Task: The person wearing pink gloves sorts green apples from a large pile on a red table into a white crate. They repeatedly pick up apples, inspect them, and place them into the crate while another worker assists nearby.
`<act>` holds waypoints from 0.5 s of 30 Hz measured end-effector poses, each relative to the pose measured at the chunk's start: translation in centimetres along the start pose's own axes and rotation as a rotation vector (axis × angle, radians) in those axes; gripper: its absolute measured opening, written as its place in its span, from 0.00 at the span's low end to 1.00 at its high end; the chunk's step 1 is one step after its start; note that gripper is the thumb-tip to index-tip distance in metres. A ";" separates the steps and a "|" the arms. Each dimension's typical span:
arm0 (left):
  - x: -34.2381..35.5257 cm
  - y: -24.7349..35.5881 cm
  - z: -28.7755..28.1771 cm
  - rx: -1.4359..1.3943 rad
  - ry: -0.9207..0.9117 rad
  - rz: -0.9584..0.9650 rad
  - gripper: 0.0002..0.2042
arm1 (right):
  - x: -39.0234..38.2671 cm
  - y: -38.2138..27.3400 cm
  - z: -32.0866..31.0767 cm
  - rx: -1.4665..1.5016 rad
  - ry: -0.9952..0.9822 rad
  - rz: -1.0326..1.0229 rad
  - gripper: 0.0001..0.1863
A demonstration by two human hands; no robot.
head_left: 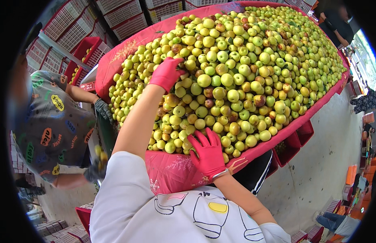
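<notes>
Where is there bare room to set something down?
Red quilted cloth lies bare between the green fruit heap and white shirt, left of the right hand, and at upper left below the stacked crates. Concrete floor shows beyond its right side. Crowded: the heap around the left hand.

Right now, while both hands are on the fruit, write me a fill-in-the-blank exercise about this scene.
1. The left hand reaches ____ from the person's body than the right hand.
2. A pale band circles the person's ____ wrist.
3. Near the round fruit, the co-worker in a dark patterned shirt is on the person's ____ side.
4. The person's own shirt is mostly ____.

Missing words: farther; right; left; white.
</notes>
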State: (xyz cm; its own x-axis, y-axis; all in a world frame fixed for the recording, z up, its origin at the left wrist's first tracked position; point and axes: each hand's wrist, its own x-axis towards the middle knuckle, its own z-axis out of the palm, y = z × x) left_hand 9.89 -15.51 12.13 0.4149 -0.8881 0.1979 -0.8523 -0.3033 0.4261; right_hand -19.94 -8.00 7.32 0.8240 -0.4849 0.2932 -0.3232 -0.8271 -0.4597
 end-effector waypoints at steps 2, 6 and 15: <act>0.2 -0.8 1.0 0.126 0.014 0.002 0.21 | -0.1 -0.2 0.2 0.017 0.003 -0.002 0.26; 1.5 -2.0 0.2 -0.411 0.098 -0.178 0.26 | 0.0 -0.2 0.3 0.010 -0.002 0.001 0.26; 6.2 5.7 1.4 0.364 -0.174 0.090 0.14 | -0.3 0.1 0.1 0.050 0.010 -0.010 0.25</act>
State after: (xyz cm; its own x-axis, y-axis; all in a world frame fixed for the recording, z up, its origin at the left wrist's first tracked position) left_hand 7.16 -23.19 14.50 0.3002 -0.9523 0.0545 -0.9527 -0.2965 0.0673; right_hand -20.15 -7.87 7.10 0.8223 -0.4795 0.3063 -0.2907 -0.8169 -0.4982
